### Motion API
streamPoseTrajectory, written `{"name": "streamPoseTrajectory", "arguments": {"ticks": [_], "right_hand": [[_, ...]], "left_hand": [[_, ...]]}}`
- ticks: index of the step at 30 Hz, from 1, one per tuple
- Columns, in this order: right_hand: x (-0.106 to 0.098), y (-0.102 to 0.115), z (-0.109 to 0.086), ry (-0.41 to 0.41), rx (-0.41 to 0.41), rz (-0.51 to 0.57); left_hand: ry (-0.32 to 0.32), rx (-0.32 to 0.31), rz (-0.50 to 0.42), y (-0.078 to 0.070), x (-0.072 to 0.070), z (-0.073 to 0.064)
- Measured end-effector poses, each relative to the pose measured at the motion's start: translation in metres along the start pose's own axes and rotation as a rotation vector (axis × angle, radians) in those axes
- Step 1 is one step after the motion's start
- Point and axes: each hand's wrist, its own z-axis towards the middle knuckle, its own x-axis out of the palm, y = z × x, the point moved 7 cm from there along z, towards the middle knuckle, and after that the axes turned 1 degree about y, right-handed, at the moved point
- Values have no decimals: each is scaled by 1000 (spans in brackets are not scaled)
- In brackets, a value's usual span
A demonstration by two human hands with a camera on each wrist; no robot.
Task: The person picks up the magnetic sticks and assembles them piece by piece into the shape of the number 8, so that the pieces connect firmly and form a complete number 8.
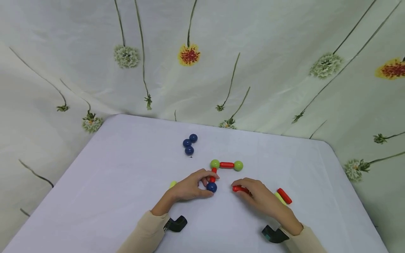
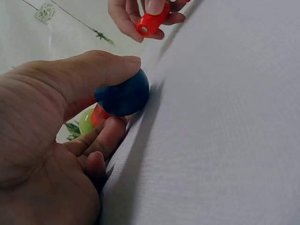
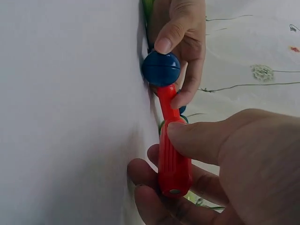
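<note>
My left hand [image 1: 189, 187] grips a blue ball [image 1: 211, 187] between thumb and fingers, low over the table. A red rod [image 1: 214, 170], partly covered by the fingers, joins this ball to a green ball [image 1: 214, 164]. From there another red rod [image 1: 226, 165] runs right to a second green ball [image 1: 238, 166], making an L-shaped chain. To the right, my right hand [image 1: 262, 197] pinches a separate ribbed red rod [image 3: 171, 164] between thumb and fingers. A small silvery disc shows in its end. In the head view, a gap separates this rod from the blue ball.
Three loose blue balls [image 1: 189, 150] lie together farther back on the white table [image 1: 142, 158]. A red rod [image 1: 284, 196] and a yellow-green rod [image 1: 280, 198] lie by the right hand. Another yellow-green piece [image 1: 173, 184] pokes out behind the left hand. Flower-printed cloth [image 1: 253, 52] hangs behind.
</note>
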Motion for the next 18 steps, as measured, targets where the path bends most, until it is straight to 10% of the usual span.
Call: {"name": "streamPoseTrajectory", "arguments": {"ticks": [18], "right_hand": [[22,11,27,32,4,124]], "left_hand": [[-6,26,3,-5,0,0]]}}
